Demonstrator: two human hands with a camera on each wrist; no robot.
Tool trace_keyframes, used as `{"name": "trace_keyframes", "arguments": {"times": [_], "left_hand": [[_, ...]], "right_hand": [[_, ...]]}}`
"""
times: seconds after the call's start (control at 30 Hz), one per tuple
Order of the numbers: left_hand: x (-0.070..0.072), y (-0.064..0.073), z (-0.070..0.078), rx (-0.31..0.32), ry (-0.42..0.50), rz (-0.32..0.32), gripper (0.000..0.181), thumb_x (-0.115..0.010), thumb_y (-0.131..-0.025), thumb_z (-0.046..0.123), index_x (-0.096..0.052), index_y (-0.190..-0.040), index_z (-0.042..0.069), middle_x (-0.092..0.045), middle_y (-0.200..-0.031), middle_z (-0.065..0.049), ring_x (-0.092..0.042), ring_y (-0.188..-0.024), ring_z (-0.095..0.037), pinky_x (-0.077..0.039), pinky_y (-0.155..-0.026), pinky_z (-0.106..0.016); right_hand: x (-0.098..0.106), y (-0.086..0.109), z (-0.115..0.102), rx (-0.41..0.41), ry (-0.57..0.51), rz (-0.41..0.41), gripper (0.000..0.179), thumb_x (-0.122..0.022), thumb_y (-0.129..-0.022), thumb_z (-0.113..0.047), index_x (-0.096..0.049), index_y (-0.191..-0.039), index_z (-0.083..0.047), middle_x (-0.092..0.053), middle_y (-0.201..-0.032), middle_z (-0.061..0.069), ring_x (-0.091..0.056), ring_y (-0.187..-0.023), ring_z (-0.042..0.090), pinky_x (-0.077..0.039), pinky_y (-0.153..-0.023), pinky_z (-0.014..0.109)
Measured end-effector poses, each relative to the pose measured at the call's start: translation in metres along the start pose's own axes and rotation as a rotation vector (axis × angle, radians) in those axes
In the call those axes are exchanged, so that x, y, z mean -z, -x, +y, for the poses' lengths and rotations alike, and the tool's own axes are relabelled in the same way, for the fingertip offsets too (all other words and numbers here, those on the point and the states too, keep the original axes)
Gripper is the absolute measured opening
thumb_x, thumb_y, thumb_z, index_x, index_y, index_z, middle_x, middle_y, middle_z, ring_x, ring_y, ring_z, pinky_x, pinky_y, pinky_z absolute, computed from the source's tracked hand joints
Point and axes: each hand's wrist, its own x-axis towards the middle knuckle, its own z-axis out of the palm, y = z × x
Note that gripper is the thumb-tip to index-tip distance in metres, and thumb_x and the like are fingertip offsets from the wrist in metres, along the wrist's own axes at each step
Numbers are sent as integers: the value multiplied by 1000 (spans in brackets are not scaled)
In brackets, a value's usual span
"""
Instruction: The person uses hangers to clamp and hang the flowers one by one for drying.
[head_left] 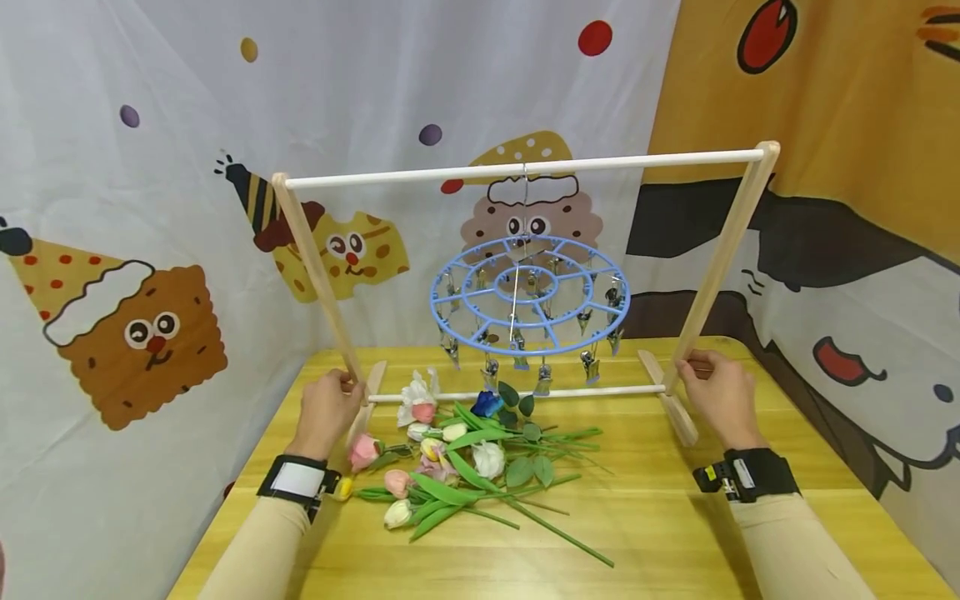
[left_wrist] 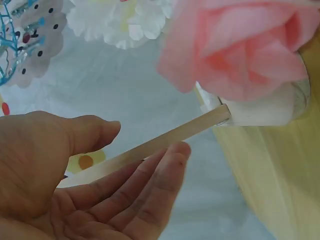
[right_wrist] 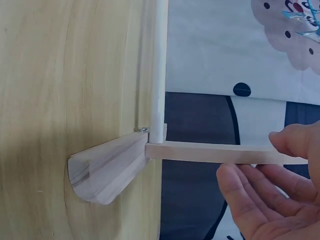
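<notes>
A wooden stand (head_left: 327, 287) with two slanting side posts and two white crossbars stands on the table. From its top bar hangs a round blue clip hanger (head_left: 480, 340) with several metal clips. My left hand (head_left: 327, 408) is low at the left post; the left wrist view shows the post (left_wrist: 160, 143) running along the extended fingers, with the thumb apart from it. My right hand (head_left: 722, 396) holds the lower right post, and in the right wrist view the post (right_wrist: 200, 151) lies between thumb and fingertips.
Artificial flowers lie in a loose pile on the wooden table (head_left: 675, 533), including a pink rose (head_left: 363, 451), a blue flower (head_left: 487, 404) and several tulips. The pile reaches the left foot and lower bar (head_left: 600, 392). A cartoon-printed cloth (head_left: 360, 92) hangs behind.
</notes>
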Motion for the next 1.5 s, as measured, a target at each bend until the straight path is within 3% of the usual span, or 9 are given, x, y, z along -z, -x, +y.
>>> {"name": "trace_keyframes", "arguments": {"times": [0.3,0.4,0.5,0.6,0.93,1.1,1.23,1.37,1.5], "left_hand": [[6,14,19,-36,3,-29,36,-74,-113,17,-78,-133,-12,-86,-115,-31,-86,-98,-46,-72,-77,-54],[8,23,32,-61,24,-43,30,-76,-113,15,-81,-128,-10,-86,-114,-30,-87,-95,-41,-72,-72,-47],[7,30,46,-94,41,-49,27,-78,-112,16,-83,-125,-7,-87,-112,-27,-87,-96,-39,-71,-69,-41],[4,35,56,-148,52,-58,25,-79,-112,16,-84,-124,-5,-88,-111,-23,-88,-98,-37,-70,-68,-40],[-11,59,87,-313,50,-111,16,-86,-109,17,-87,-121,6,-89,-110,-11,-88,-100,-29,-75,-80,-46],[-22,72,101,-383,27,-152,12,-87,-108,18,-88,-117,10,-88,-107,-6,-86,-98,-26,-73,-83,-42],[-30,82,112,-440,6,-196,13,-89,-106,17,-88,-117,10,-86,-108,-6,-83,-95,-24,-69,-78,-33],[-37,91,122,-497,10,-244,12,-90,-105,18,-88,-115,11,-86,-106,-3,-80,-85,-19,-64,-71,-26],[-45,100,127,-546,28,-325,11,-89,-106,18,-88,-115,12,-87,-106,-3,-83,-89,-19,-66,-75,-26]], "right_hand": [[5,10,-10,-12,32,51,41,-74,-115,-23,-76,-141,9,-83,-127,34,-85,-110,54,-68,-88,61],[5,15,-15,-2,27,57,39,-76,-114,-24,-79,-138,7,-84,-126,32,-86,-108,52,-69,-73,39],[3,20,-23,21,-1,41,36,-76,-113,-22,-80,-136,6,-84,-126,32,-85,-108,53,-59,-67,15],[0,25,-30,57,-26,18,33,-78,-113,-20,-81,-134,6,-84,-126,33,-85,-107,53,-49,-66,4],[-9,37,-52,159,-84,-62,25,-82,-110,-14,-83,-128,2,-85,-121,28,-86,-102,46,-56,-74,5],[-15,44,-64,206,-92,-125,22,-84,-109,-12,-84,-127,1,-86,-116,24,-86,-101,43,-74,-79,34],[-20,50,-73,217,-104,-200,22,-84,-109,-11,-84,-128,-1,-86,-121,21,-85,-104,39,-74,-85,51],[-26,56,-79,224,-119,-258,21,-83,-109,-9,-84,-129,-3,-86,-122,19,-83,-105,35,-75,-86,45],[-32,63,-85,247,-134,-302,18,-84,-108,-7,-84,-126,-5,-86,-119,14,-83,-101,30,-73,-83,32]]}}
